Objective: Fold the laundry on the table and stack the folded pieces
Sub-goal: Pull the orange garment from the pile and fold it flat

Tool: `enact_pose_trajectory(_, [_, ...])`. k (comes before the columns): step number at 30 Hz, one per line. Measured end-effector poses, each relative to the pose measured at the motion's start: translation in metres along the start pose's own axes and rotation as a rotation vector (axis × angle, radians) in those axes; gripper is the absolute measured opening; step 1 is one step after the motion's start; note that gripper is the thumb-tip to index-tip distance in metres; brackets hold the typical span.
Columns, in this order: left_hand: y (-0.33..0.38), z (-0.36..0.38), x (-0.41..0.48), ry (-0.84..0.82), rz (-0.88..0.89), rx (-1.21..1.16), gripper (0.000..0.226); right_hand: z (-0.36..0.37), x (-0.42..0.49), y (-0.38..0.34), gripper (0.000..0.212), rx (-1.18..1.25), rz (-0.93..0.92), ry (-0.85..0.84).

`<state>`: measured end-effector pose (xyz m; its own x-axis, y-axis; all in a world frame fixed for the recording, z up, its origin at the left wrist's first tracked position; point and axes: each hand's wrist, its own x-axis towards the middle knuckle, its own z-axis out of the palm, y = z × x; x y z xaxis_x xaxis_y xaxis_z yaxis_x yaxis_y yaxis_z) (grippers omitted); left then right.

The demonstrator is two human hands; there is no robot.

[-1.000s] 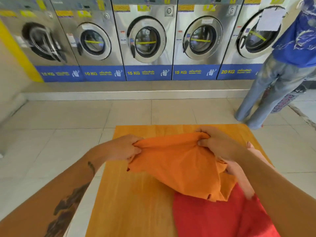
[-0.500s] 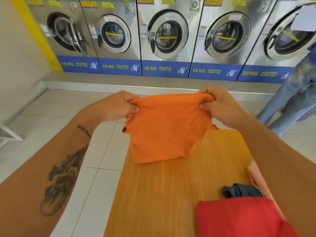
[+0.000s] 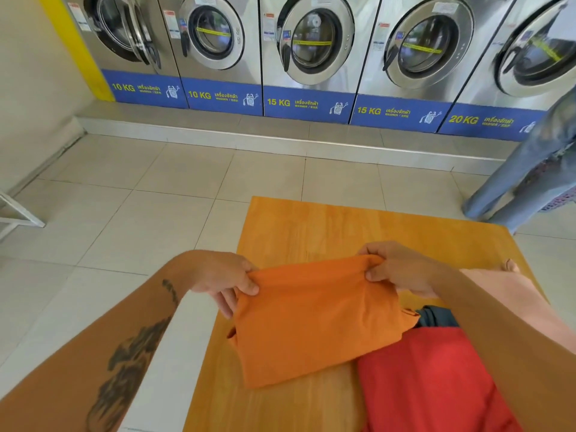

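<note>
An orange garment hangs from both my hands over the wooden table, its lower edge reaching the tabletop. My left hand pinches its upper left corner and my right hand pinches the upper right corner. A red piece lies on the table at the lower right, partly under the orange garment's edge. A dark grey-blue piece peeks out behind it. A pale pink piece lies along the table's right side, mostly hidden by my right forearm.
A row of front-loading washing machines lines the far wall behind a raised step. Another person's legs in jeans stand on the tiled floor at the right. A white metal frame shows at the left edge.
Both hands lifted the orange garment off the pile and held it up spread, then lowered it toward the table. The view tilted down again.
</note>
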<state>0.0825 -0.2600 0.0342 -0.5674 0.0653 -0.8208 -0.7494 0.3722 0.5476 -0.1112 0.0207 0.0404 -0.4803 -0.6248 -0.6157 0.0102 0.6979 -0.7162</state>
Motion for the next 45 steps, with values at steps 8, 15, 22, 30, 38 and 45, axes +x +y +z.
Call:
enact_pose_trajectory(8, [-0.023,0.045,0.053,0.363,-0.046,0.136,0.018,0.040,0.033,0.044,0.039,-0.350,0.113,0.130])
enact_pose_trajectory(15, [-0.025,0.057,0.056,0.639,-0.100,0.312,0.013,0.042,0.041,0.050,0.081,-0.114,0.178,0.083])
enact_pose_trajectory(22, [-0.019,0.056,0.056,0.617,-0.146,0.078,0.030,0.055,0.049,0.041,0.052,-0.215,0.139,0.123])
enact_pose_trajectory(30, [-0.020,-0.009,0.075,0.633,0.129,-0.270,0.035,0.024,0.082,0.016,0.018,-0.062,0.014,0.178])
enact_pose_trajectory(38, [0.030,-0.094,0.132,1.027,0.385,-0.351,0.037,-0.011,0.143,-0.022,0.053,-0.025,-0.056,0.587])
enact_pose_trajectory(45, [0.011,-0.027,0.180,1.163,0.387,0.644,0.055,0.060,0.154,0.015,0.066,-0.869,-0.174,0.581])
